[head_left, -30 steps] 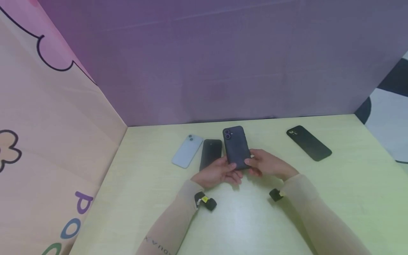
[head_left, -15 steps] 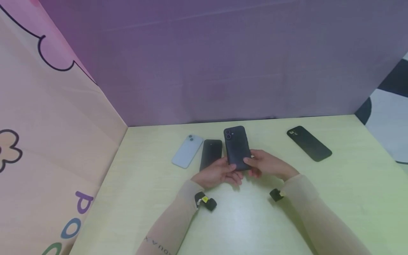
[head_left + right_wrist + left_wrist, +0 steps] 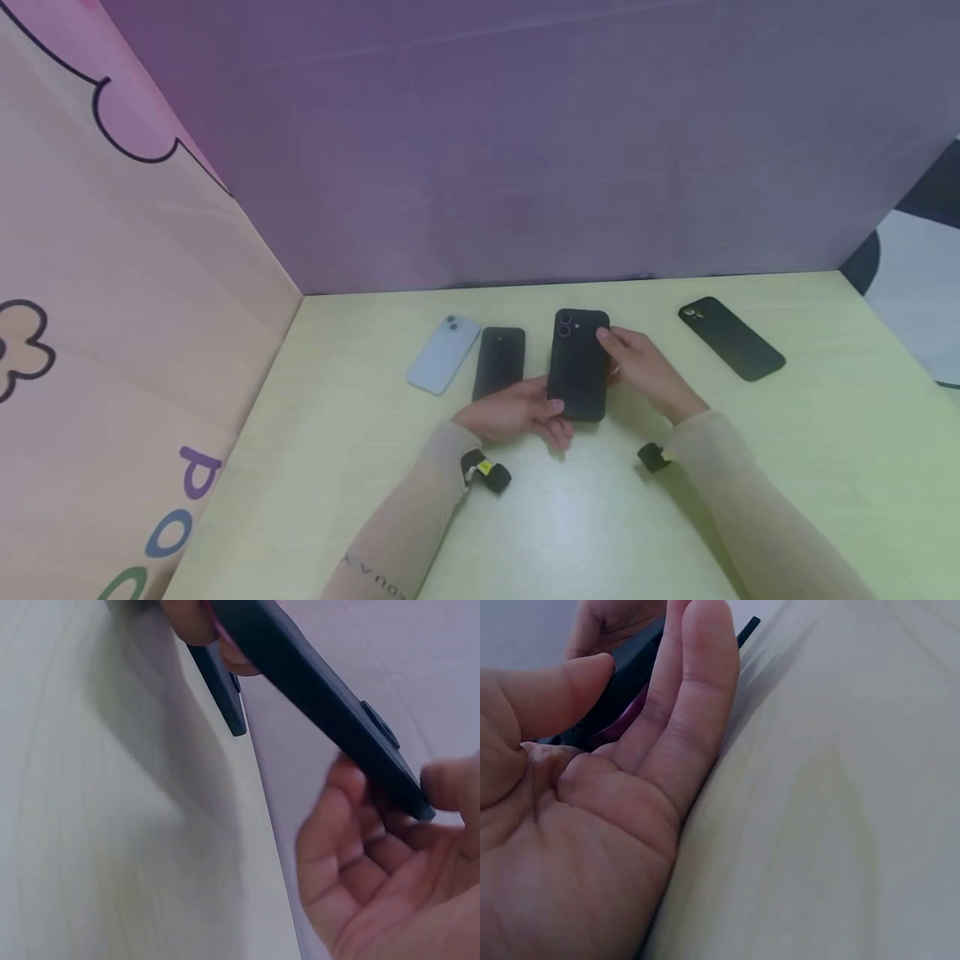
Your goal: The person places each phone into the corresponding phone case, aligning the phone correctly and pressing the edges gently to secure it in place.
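Between both hands in the head view is a phone in a black case [image 3: 579, 367], its camera side up. My left hand [image 3: 513, 411] grips the lower left corner, thumb on top and fingers beneath. At the upper right edge, my right hand [image 3: 645, 367] pinches it between thumb and fingers. In the right wrist view the cased phone [image 3: 322, 705] is tilted above the table, with the right hand [image 3: 390, 885] at its camera end. A purple-pink strip shows under the dark edge in the left wrist view, by the left hand [image 3: 585, 825].
A black phone [image 3: 499, 360] lies beside my left hand, partly covered by it. Left of that is a pale blue phone [image 3: 444, 354], camera side up. A black phone case [image 3: 731, 337] lies at the right of the table [image 3: 570, 533]. A purple cloth wall [image 3: 525, 167] borders the back.
The cased phone has moved right and slightly nearer, turning more upright in the head view. My right hand has shifted from its lower right corner up to the upper right edge.
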Motion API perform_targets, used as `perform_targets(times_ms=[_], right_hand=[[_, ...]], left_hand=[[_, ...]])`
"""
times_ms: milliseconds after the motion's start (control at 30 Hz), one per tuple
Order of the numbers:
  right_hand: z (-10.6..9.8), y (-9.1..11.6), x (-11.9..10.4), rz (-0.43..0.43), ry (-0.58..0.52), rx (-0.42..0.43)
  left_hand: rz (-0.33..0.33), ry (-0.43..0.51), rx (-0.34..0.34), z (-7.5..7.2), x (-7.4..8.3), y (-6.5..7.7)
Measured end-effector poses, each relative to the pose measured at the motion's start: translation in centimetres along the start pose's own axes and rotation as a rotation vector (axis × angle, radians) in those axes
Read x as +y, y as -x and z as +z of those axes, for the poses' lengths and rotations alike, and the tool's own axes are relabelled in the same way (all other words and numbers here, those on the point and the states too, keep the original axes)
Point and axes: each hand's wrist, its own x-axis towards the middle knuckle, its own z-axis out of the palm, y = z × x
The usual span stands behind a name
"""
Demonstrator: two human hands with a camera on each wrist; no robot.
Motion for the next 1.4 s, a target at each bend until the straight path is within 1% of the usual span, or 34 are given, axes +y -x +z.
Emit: perform_targets(times_ms=[167, 333, 567, 767, 900, 1033, 1233, 1400], right_hand=[[-0.18, -0.07, -0.22, 0.014, -0.051, 0.075], [-0.28, -0.1, -0.24, 0.018, -0.084, 0.117], [-0.44, 0.15, -0.51, 0.005, -0.153, 0.137], [-0.5, 0.13, -0.43, -0.009, -0.172, 0.142], [-0.47, 0.09, -0.47, 0.002, -0.157, 0.142], [-0.23, -0.01, -0.43, 0.026, -0.101, 0.135], [0.18, -0.12, -0.17, 0.036, -0.04, 0.19], [0.26, -0.02, -0.12, 0.038, -0.034, 0.21]], left_hand=[[-0.042, -0.009, -0.017, -0.02, 0.23, -0.12], [-0.051, -0.017, -0.041, -0.1, 0.29, -0.12], [-0.06, -0.019, -0.04, -0.03, 0.49, -0.02], [-0.04, -0.028, -0.057, -0.12, 0.33, 0.09], [-0.032, -0.041, -0.067, -0.09, 0.33, 0.23], [-0.051, -0.064, -0.061, 0.01, 0.44, 0.29], [-0.085, -0.118, -0.092, 0.22, 0.41, -0.05], [-0.086, -0.14, -0.104, 0.32, 0.43, -0.25]])
